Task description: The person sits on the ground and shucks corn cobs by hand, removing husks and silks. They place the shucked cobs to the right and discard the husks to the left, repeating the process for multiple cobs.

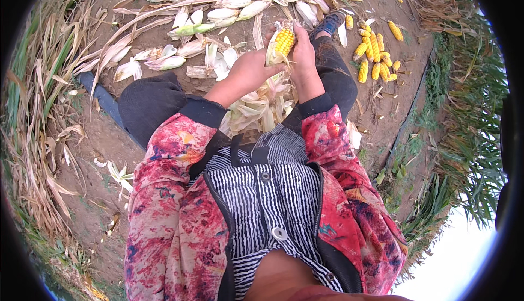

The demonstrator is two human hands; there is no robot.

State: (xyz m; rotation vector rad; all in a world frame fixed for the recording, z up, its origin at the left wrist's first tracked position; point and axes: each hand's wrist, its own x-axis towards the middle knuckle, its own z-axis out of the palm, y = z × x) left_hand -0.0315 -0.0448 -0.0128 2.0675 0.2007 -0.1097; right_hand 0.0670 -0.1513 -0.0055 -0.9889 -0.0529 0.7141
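Both of my hands are around one partly husked ear of corn (pixel 284 42), held out before me with its yellow kernels facing up. My left hand (pixel 250 68) grips its lower left side, where pale husk still wraps the cob. My right hand (pixel 303 55) holds its right side, the thumb up near the tip. Dry silk and husk bits hang about the fingers. Beneath the hands, between my legs, lies a heap of stripped corn husks (pixel 262 110). Beyond is a large pile of unhusked ears (pixel 245 4) with pale green and purplish husks.
Husked yellow cobs (pixel 373 49) lie in a loose group on the soil to the right, near my shoe (pixel 329 23). Dry corn stalks (pixel 37 125) line the left side. A dark hose or strip (pixel 409 112) runs along green plants at right. Loose husks (pixel 120 176) lie at left.
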